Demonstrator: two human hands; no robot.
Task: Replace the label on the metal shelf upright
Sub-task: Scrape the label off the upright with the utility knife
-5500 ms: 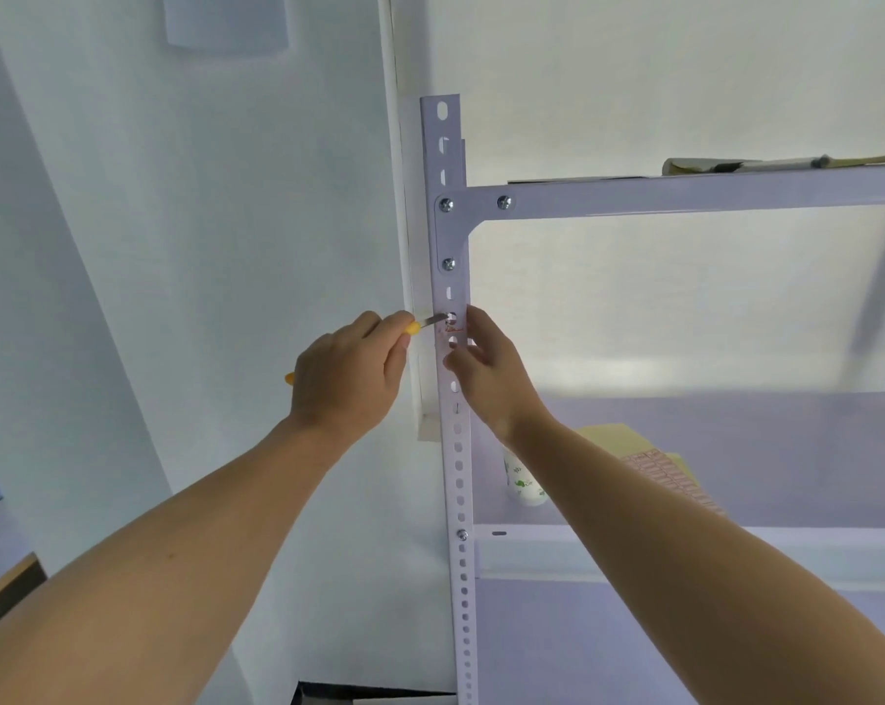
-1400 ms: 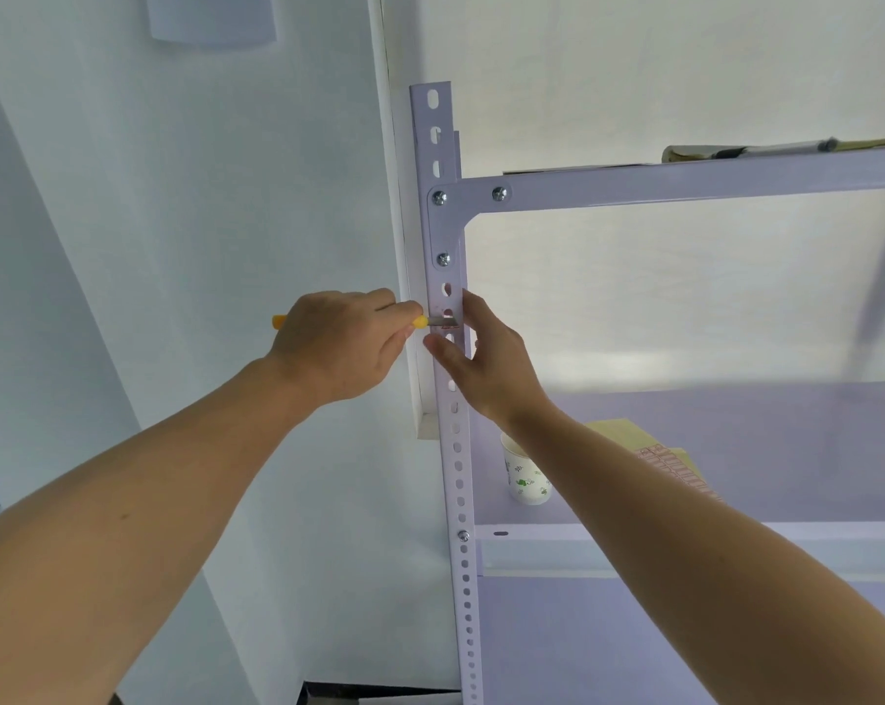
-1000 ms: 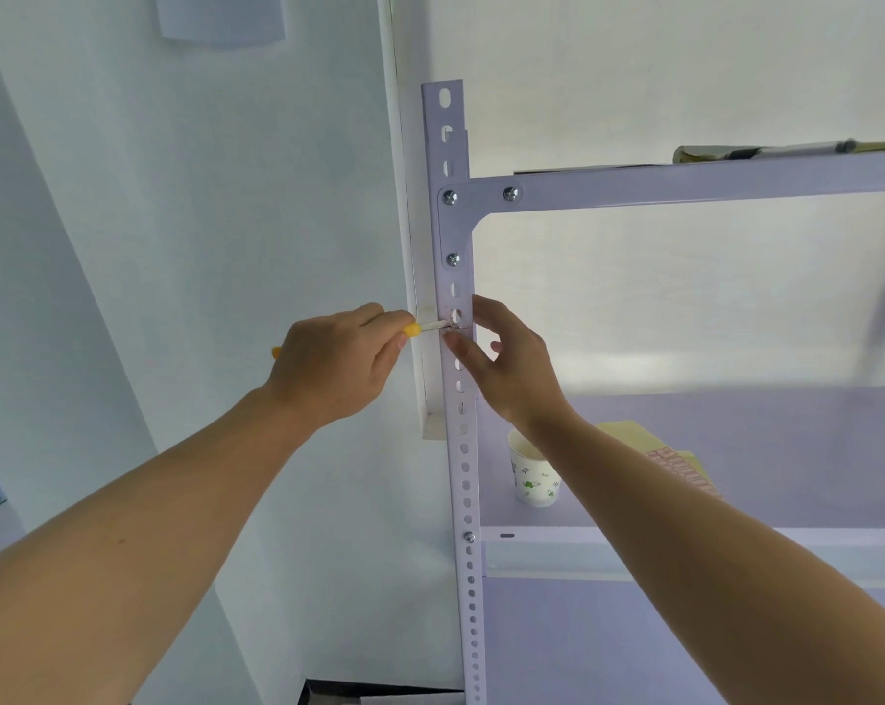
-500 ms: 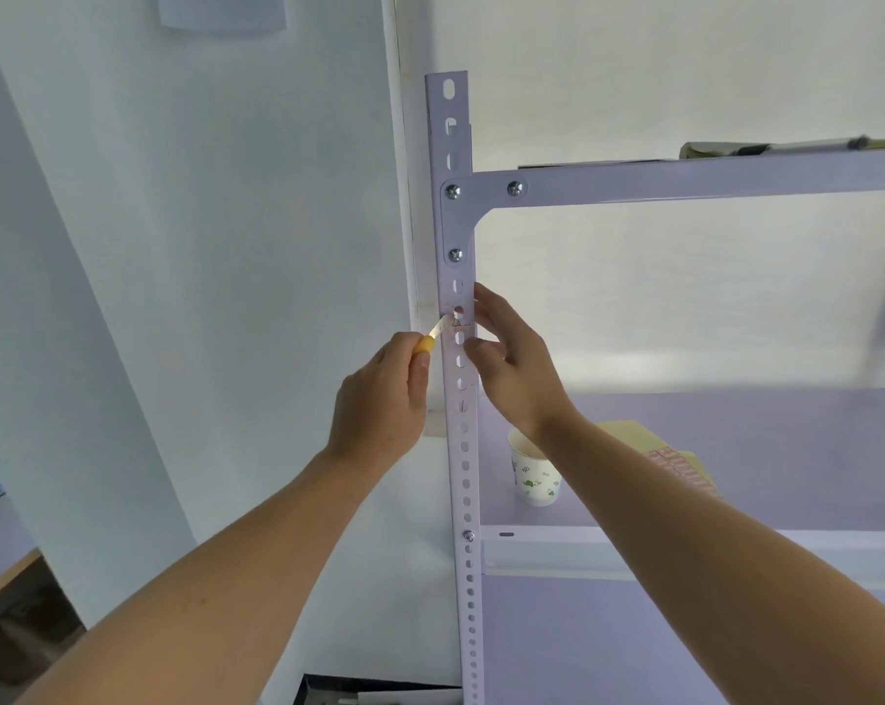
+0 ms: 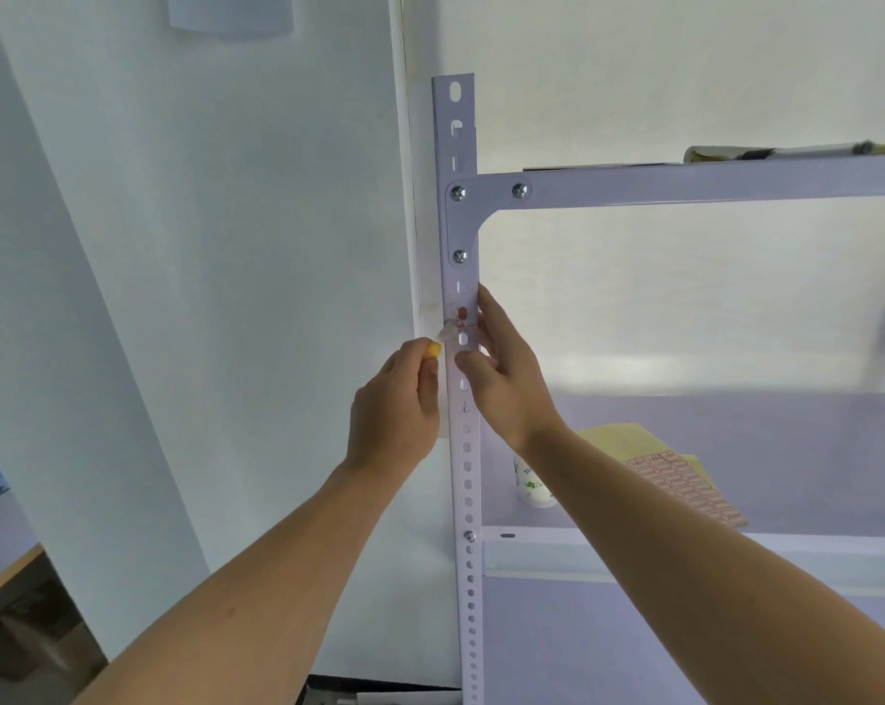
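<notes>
Both forearms are bare to the frame's edge (no sleeves), and the left hand [image 5: 394, 404] and right hand [image 5: 511, 384] are ungloved.

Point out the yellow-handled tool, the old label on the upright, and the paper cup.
yellow-handled tool [image 5: 434, 350]: head view, on the yellow handle end above the left fist.
old label [image 5: 463, 324]: head view, on its reddish remnant.
paper cup [image 5: 531, 488]: head view, on its printed side.

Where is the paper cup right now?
The paper cup stands on the lower shelf, just right of the upright, partly hidden behind the right forearm.
</notes>
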